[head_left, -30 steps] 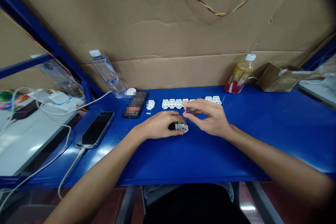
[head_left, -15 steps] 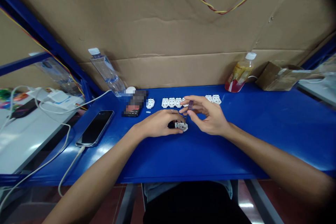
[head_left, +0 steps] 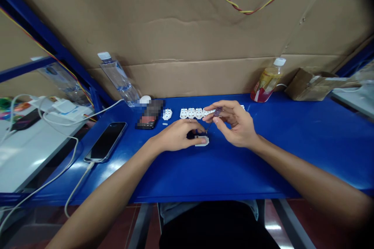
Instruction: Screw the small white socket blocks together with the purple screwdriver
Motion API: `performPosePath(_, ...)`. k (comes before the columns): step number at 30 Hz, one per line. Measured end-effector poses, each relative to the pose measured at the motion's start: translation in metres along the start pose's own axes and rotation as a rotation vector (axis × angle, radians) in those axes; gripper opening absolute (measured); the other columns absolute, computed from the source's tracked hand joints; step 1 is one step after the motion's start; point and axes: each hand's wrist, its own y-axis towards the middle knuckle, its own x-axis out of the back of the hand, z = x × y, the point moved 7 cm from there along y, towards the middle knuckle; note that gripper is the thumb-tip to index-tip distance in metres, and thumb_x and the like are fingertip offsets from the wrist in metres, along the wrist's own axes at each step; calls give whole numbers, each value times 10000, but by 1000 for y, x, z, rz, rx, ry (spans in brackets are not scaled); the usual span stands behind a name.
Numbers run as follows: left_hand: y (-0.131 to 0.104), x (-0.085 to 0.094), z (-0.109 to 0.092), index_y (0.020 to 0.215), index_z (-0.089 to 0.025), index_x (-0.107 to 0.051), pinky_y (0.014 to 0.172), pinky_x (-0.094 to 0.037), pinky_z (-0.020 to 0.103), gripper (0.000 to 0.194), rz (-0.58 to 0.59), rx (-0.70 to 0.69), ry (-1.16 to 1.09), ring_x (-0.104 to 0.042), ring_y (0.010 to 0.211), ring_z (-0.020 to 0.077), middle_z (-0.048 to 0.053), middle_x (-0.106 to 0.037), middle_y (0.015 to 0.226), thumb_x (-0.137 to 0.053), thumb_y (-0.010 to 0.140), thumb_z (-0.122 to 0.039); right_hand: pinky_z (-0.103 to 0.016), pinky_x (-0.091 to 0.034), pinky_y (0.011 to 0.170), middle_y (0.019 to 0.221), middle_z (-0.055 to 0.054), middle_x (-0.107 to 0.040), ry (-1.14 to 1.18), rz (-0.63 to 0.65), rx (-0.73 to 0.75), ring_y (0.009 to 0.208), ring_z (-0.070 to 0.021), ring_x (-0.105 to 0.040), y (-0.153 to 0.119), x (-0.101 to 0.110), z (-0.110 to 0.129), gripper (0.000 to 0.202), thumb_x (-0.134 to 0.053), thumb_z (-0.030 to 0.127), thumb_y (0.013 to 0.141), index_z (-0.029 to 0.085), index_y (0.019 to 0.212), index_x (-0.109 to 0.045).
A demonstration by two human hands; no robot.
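White plug part (head_left: 201,141) sits on the blue table (head_left: 204,175), front & ctr, in the L hand (head_left: 178,136): thumb pressed on it, fingers curled round the far side, so grip's closed on it. Ring on one finger of that hand.

R hand (head_left: 238,126) is just to the right, closed on a small screwdriver (head_left: 217,112) w/ a purplish see-thru handle, pinched btwn thumb & fingers. Its thin shaft slants down-left toward the L fingertips, tip by the part's far edge; can't tell if they touch.

Behind the hands, a row of plug parts (head_left: 191,113), also white, w/ the R hand hiding some of its right end. A lone plug part (head_left: 167,114) sits left of the row, w/ a tiny white bit (head_left: 165,124) just below it. Farther left: blurred-out dark device (head_left: 150,114), then a phone (head_left: 106,142) w/ a white cable (head_left: 76,186) plugged in.

Water btl (head_left: 119,79) leans at back left; drink btl (head_left: 267,81) & cardboard box (head_left: 306,85) at back right.
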Motion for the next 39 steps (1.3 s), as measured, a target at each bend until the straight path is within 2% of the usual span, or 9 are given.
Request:
performPosePath(3, 2, 7, 4, 1154, -220, -809, 921, -594, 346, 157, -163, 19, -55, -795, 985, 207, 47, -852, 1119, -764, 1050, -328, -392, -744, 990, 1369, -63, -761, 12, -10, 9, 1138, -224, -840, -1, -1, -1, 398, -678, 173, 1072, 315, 1431, -584)
performPosePath(5, 3, 7, 7, 1109, -217, -814, 889, -588, 322, 104, -224, 26, -106, -793, 940, 188, 34, -857, 1076, -764, 1035, -270, -393, -744, 997, 1367, -61, -766, 15, -11, 13, 1163, -227, -835, -2, -2, -2, 389, -680, 169, 1071, 317, 1419, -587)
performPosePath(12, 8, -3, 12, 977, -201, -804, 760, -525, 296, 127, -179, 57, -111, -721, 767, 147, 8, -820, 899, -693, 1035, -220, -414, -730, 1052, 1367, -55, -769, -17, 3, 31, 1187, -235, -832, -4, -5, -3, 419, -669, 154, 1068, 319, 1443, -585)
performPosePath(17, 9, -3, 22, 1010, -220, -845, 724, -499, 291, 129, -202, 94, -87, -716, 758, 147, 13, -839, 923, -716, 1016, -230, -390, -736, 1021, 1377, -59, -766, -21, 8, 42, 1161, -225, -839, -3, -4, -4, 442, -675, 148, 1061, 310, 1461, -579)
performPosePath(25, 12, -10, 25, 1054, -229, -858, 784, -537, 318, 136, -180, 59, -88, -738, 830, 173, 40, -844, 1035, -733, 1032, -276, -444, -753, 1001, 1344, -71, -779, -64, -8, 21, 1116, -244, -848, -3, -2, -2, 400, -688, 208, 1059, 294, 1437, -588)
performPosePath(31, 7, 9, 17, 1041, -209, -829, 786, -538, 315, 164, -246, 76, -62, -720, 830, 176, 45, -837, 983, -697, 1064, -303, -432, -742, 1036, 1350, -76, -780, -85, 9, 3, 1125, -235, -846, -3, 0, -4, 427, -703, 207, 1048, 281, 1452, -587)
performPosePath(34, 4, 15, 6, 1078, -205, -811, 827, -549, 316, 163, -133, 49, -84, -731, 864, 176, 45, -837, 1033, -720, 1053, -338, -426, -740, 1043, 1338, -76, -780, -91, 29, -3, 1113, -234, -850, -4, 0, -4, 446, -727, 215, 1033, 279, 1453, -594)
performPosePath(37, 1, 8, 1, 1120, -198, -789, 776, -547, 303, 279, 58, 48, -89, -719, 833, 175, 47, -822, 1064, -838, 960, -421, -407, -752, 1003, 1283, -68, -792, -99, 38, -14, 1088, -236, -856, -6, -1, -5, 457, -762, 229, 1009, 274, 1438, -610)
performPosePath(39, -1, 6, 2, 1090, -193, -785, 745, -535, 298, 311, 107, 62, -72, -709, 813, 174, 41, -808, 1013, -874, 919, -437, -370, -760, 959, 1224, -57, -807, -96, 51, -13, 1040, -221, -864, -6, -3, -3, 445, -768, 219, 1001, 265, 1417, -618)
